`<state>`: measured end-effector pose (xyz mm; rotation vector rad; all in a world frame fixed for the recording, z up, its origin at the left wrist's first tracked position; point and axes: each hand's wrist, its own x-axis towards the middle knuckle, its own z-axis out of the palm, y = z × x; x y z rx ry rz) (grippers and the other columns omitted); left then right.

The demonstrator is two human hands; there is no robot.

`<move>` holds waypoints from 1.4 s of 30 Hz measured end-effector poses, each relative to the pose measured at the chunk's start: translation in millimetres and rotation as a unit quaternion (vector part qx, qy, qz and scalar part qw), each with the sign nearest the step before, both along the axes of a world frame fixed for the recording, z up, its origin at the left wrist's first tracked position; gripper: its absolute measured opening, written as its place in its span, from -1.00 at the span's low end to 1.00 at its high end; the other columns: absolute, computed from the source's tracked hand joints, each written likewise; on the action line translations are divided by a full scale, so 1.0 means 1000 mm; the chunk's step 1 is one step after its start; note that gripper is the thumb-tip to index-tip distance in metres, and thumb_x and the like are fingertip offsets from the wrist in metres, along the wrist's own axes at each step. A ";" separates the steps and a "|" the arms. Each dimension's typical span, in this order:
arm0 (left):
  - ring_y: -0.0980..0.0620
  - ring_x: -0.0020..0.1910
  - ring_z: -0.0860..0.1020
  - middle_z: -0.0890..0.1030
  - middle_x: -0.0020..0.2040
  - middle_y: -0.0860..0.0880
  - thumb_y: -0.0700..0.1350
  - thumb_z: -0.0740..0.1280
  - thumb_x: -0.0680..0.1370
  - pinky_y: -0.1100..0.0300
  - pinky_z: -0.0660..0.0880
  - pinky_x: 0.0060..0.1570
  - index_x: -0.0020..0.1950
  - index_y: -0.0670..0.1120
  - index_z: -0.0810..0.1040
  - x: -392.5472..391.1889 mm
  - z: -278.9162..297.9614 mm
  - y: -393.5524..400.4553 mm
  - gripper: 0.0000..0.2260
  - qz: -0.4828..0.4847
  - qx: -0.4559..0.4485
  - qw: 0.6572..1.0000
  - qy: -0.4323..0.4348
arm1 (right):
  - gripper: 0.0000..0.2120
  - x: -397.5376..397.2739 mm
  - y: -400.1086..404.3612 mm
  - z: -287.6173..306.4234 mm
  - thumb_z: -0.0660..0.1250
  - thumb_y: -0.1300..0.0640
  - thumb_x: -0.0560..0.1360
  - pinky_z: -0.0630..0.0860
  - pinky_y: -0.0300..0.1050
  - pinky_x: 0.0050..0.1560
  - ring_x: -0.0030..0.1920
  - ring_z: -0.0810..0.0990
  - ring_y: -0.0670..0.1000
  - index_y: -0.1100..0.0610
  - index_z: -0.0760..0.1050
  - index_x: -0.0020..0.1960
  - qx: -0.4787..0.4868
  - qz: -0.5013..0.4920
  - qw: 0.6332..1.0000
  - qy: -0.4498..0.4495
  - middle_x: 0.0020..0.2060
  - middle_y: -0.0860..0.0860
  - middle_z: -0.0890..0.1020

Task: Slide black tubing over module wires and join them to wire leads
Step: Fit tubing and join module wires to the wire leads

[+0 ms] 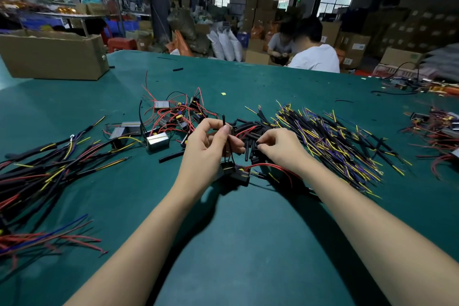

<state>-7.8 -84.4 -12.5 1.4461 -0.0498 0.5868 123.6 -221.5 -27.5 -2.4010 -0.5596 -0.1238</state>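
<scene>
Tubing pieces [250, 135], short and black, lie heaped at the centre of the green counter [248, 243], between the tangle of modules [173, 117] at upper left and the broad fan of wire leads [335, 141] to the right. Below the heap, one small black module [229, 169] dangles from the left hand [208, 143], whose fingers pinch its black wire [224, 131] upright. The right hand [280, 145] has its fingertips closed on a tubing piece at the pile's edge. To do this well, I judge it best to keep the wire end stiff and exposed, lift out a single sleeve, and align its bore with the tip before pushing.
</scene>
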 end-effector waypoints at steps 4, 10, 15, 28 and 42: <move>0.06 -0.42 0.57 0.61 -0.40 -0.01 -0.23 0.22 0.61 0.31 0.53 -0.33 -0.06 -0.18 0.47 -0.001 0.001 0.004 -0.91 0.005 -0.007 1.000 0.002 | -0.95 -0.018 -0.006 0.011 0.35 0.29 0.50 0.40 -0.29 -0.37 -0.34 0.53 -0.07 0.20 0.54 -0.04 0.288 -0.008 0.953 0.091 -0.27 0.04 0.58; 0.16 -0.49 0.45 0.54 -0.46 0.07 -0.24 0.34 0.55 0.36 0.39 -0.43 -0.17 -0.13 0.61 -0.001 -0.001 0.000 -0.89 0.032 0.103 0.994 0.009 | -0.87 -0.061 -0.018 0.029 0.36 0.25 0.51 0.47 -0.32 -0.28 -0.31 0.56 -0.13 0.05 0.62 -0.08 0.471 0.100 0.866 0.134 -0.26 -0.07 0.65; 0.23 -0.45 0.47 0.55 -0.47 0.15 -0.25 0.39 0.52 0.44 0.37 -0.37 -0.18 -0.17 0.65 -0.001 -0.004 -0.004 -0.91 0.051 0.155 0.987 0.003 | -0.95 -0.074 -0.014 0.028 0.40 0.21 0.48 0.38 -0.33 -0.36 -0.34 0.53 -0.14 0.09 0.60 -0.12 0.478 0.079 0.867 0.115 -0.33 -0.09 0.64; 0.15 -0.41 0.52 0.60 -0.40 0.01 -0.25 0.39 0.51 0.31 0.49 -0.28 -0.17 -0.20 0.66 -0.002 -0.005 -0.007 -0.91 0.051 0.178 0.983 -0.007 | -0.97 -0.076 -0.012 0.022 0.41 0.20 0.47 0.37 -0.33 -0.38 -0.35 0.53 -0.16 0.14 0.57 -0.10 0.480 0.052 0.868 0.115 -0.37 -0.11 0.63; 0.17 -0.45 0.42 0.52 -0.39 -0.03 -0.20 0.30 0.58 0.35 0.37 -0.38 -0.12 -0.16 0.61 -0.002 -0.002 0.002 -0.87 0.069 0.127 0.989 0.033 | -0.89 -0.051 -0.023 0.010 0.39 0.27 0.48 0.41 -0.39 -0.37 -0.35 0.52 -0.11 0.11 0.52 -0.18 0.369 -0.038 0.926 0.073 -0.27 0.07 0.61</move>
